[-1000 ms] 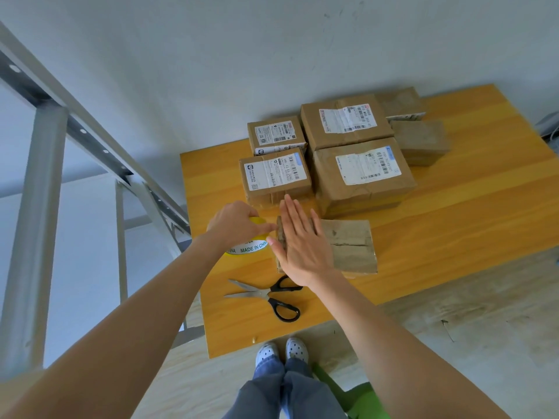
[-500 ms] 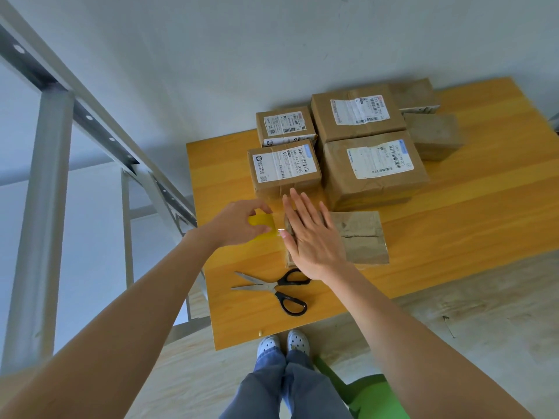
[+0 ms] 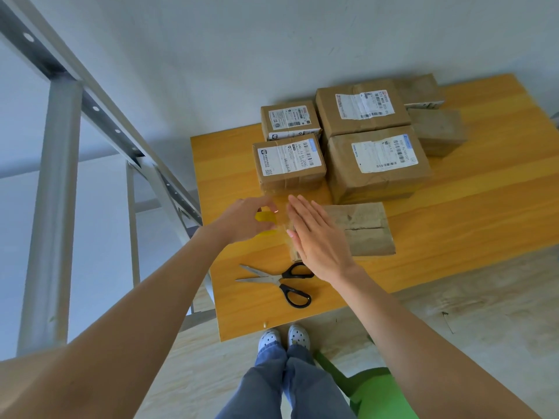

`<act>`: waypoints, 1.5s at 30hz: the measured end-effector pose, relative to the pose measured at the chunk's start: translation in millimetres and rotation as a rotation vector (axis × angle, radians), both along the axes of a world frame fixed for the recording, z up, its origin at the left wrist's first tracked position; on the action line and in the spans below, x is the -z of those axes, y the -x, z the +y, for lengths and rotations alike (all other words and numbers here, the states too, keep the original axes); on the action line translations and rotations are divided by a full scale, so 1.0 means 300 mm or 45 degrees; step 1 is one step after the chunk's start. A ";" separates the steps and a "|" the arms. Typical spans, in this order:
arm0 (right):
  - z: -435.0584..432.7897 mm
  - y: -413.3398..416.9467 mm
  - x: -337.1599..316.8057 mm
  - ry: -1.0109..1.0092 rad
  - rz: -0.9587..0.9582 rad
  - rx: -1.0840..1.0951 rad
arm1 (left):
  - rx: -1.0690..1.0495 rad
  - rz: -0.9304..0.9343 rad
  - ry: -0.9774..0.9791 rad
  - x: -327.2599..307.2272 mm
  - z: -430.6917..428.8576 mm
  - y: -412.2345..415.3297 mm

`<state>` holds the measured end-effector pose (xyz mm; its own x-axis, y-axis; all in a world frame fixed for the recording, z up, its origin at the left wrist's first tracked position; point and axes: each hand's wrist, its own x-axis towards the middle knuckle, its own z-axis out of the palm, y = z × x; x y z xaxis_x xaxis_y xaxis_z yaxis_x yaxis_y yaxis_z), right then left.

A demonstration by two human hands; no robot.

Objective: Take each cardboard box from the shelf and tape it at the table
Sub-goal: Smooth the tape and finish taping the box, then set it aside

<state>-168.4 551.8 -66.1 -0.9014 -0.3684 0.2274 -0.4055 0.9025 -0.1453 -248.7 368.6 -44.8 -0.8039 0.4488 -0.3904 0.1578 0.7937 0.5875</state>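
Note:
A flat plain cardboard box [image 3: 363, 229] lies on the orange wooden table [image 3: 453, 213], near its front edge. My right hand [image 3: 317, 237] lies flat on the box's left end with straight fingers. Just left of it my left hand [image 3: 245, 219] grips a yellow tape roll [image 3: 266, 217], mostly hidden by the fingers. A clear strip of tape [image 3: 282, 229] stretches from the roll to the box's left end under my right hand.
Black-handled scissors [image 3: 281, 281] lie on the table in front of the box. Several taped, labelled boxes [image 3: 378, 161] stand behind it toward the wall. A grey metal shelf frame [image 3: 57, 176] rises at the left. A green stool [image 3: 381, 391] is by my legs.
My left hand has lifted the tape roll and drawn it slightly left of the box, pulling out tape. My right hand stays flat on the box's left end.

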 end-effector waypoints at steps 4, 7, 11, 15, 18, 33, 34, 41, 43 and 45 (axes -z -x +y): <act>-0.037 -0.112 0.029 0.106 0.177 -0.333 | -0.019 0.025 -0.034 0.004 0.004 -0.003; -0.050 -0.221 0.093 0.079 -0.009 -0.401 | -0.038 0.037 -0.059 0.011 0.001 -0.003; -0.048 -0.286 0.178 -0.157 -0.286 -0.081 | -0.061 0.039 -0.075 0.014 0.001 -0.009; -0.059 -0.289 0.195 -0.273 -0.415 0.105 | -0.077 0.035 -0.067 0.013 -0.002 -0.012; -0.078 -0.281 0.189 -0.244 -0.506 0.197 | -0.070 0.055 -0.061 0.010 -0.003 -0.014; -0.044 -0.366 0.099 0.514 -1.054 0.618 | -0.072 0.066 -0.089 -0.018 -0.012 -0.018; -0.048 -0.373 0.095 0.612 -1.103 0.670 | -0.072 0.067 -0.092 -0.020 -0.010 -0.018; -0.086 -0.344 0.045 1.188 -1.198 0.781 | -0.089 0.035 -0.055 -0.035 0.002 -0.019; -0.103 -0.315 0.040 1.330 -1.194 0.772 | -0.090 0.028 -0.046 -0.039 0.004 -0.018; -0.116 -0.282 0.040 1.423 -1.174 0.784 | -0.087 0.035 -0.027 -0.044 0.006 -0.019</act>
